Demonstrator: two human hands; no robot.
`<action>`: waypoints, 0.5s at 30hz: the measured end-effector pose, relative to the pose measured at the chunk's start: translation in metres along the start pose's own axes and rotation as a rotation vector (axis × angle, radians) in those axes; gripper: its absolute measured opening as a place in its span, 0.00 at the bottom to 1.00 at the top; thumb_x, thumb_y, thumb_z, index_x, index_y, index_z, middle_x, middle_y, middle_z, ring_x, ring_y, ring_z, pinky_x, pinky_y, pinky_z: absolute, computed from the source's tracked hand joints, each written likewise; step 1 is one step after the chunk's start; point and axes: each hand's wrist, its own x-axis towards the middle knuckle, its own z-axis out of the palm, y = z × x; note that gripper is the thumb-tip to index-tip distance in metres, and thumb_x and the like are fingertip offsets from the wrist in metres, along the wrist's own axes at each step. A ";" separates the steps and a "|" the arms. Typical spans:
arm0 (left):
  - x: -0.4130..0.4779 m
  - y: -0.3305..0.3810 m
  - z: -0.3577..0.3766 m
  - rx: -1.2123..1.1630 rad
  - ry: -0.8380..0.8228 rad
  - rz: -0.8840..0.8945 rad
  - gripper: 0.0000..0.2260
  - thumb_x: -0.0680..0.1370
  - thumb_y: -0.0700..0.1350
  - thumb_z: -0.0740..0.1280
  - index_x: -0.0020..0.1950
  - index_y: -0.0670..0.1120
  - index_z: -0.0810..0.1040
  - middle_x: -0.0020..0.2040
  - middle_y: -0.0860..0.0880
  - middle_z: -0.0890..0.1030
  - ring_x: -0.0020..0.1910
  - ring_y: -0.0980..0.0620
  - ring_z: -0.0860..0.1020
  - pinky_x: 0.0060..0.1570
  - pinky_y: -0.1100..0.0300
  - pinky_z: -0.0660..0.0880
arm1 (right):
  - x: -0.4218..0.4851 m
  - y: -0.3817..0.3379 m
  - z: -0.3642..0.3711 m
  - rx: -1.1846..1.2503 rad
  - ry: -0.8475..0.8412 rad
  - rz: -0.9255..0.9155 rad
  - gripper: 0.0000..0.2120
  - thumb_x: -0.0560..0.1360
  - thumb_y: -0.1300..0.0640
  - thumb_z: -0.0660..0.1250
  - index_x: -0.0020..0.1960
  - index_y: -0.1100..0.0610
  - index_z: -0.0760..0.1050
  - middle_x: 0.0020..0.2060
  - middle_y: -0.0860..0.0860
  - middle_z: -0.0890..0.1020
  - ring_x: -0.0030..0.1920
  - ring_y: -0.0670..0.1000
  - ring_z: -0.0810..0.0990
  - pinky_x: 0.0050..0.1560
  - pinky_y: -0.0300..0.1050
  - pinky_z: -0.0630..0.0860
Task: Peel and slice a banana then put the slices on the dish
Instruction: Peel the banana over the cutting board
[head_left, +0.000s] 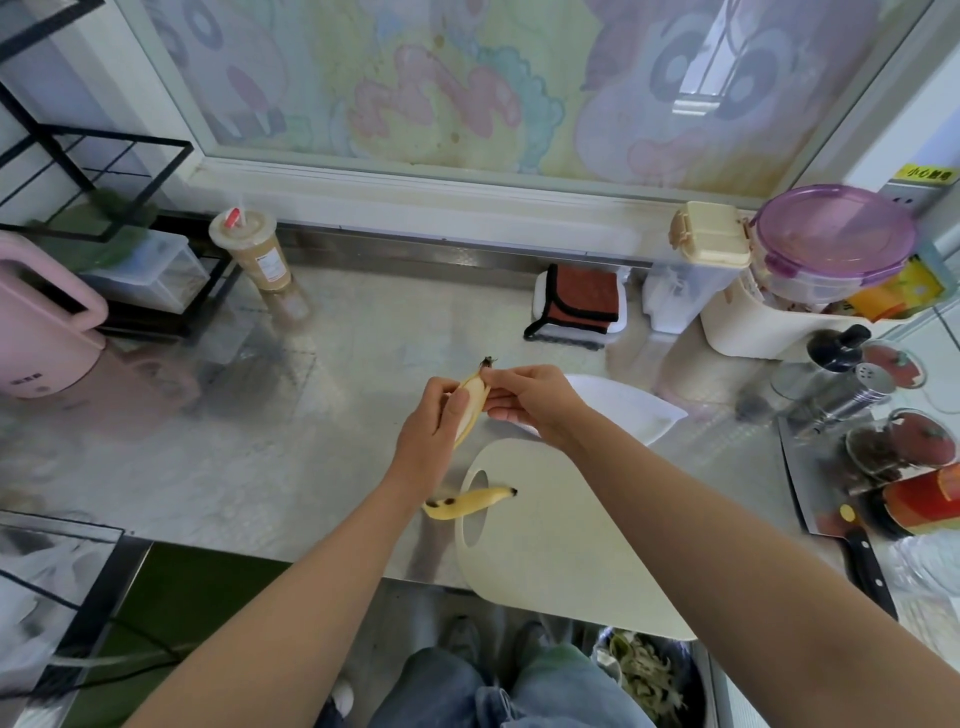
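Observation:
My left hand (431, 436) grips a small banana (472, 402) above the steel counter, its pale flesh showing near the top. My right hand (530, 397) pinches a strip of peel close to the dark stem tip. Another piece of yellow peel (470, 503) hangs below my left hand, over the handle hole of the cream cutting board (550, 540). The white dish (634, 405) lies just behind my right wrist, partly hidden by it. A black-handled cleaver (831, 509) rests on the counter at the right.
A brown cloth on a white tray (579, 304) sits behind the hands. A drink cup (257, 252) and a pink kettle (41, 327) stand at the left. Jars, a shaker (852, 384) and a purple-lidded container (831, 239) crowd the right. A waste bin (654, 680) stands below the board.

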 end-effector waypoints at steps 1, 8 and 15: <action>-0.001 -0.001 0.000 0.014 0.002 0.004 0.17 0.78 0.61 0.53 0.54 0.50 0.70 0.44 0.55 0.77 0.44 0.53 0.75 0.45 0.53 0.72 | -0.001 0.000 0.001 -0.026 0.009 -0.023 0.11 0.75 0.58 0.70 0.48 0.67 0.81 0.38 0.58 0.84 0.37 0.51 0.83 0.44 0.41 0.81; -0.007 -0.002 0.001 0.122 0.009 0.074 0.17 0.78 0.60 0.52 0.55 0.50 0.70 0.42 0.49 0.77 0.40 0.50 0.75 0.40 0.53 0.71 | 0.000 0.004 0.006 -0.384 0.108 -0.161 0.09 0.75 0.61 0.65 0.42 0.66 0.80 0.35 0.58 0.84 0.38 0.55 0.84 0.48 0.51 0.82; -0.007 0.004 0.005 -0.053 0.026 0.001 0.12 0.83 0.54 0.54 0.56 0.48 0.70 0.45 0.52 0.76 0.42 0.53 0.74 0.41 0.59 0.70 | 0.000 0.007 0.014 -0.141 0.133 -0.133 0.09 0.77 0.61 0.64 0.42 0.64 0.79 0.37 0.58 0.83 0.38 0.54 0.83 0.46 0.49 0.82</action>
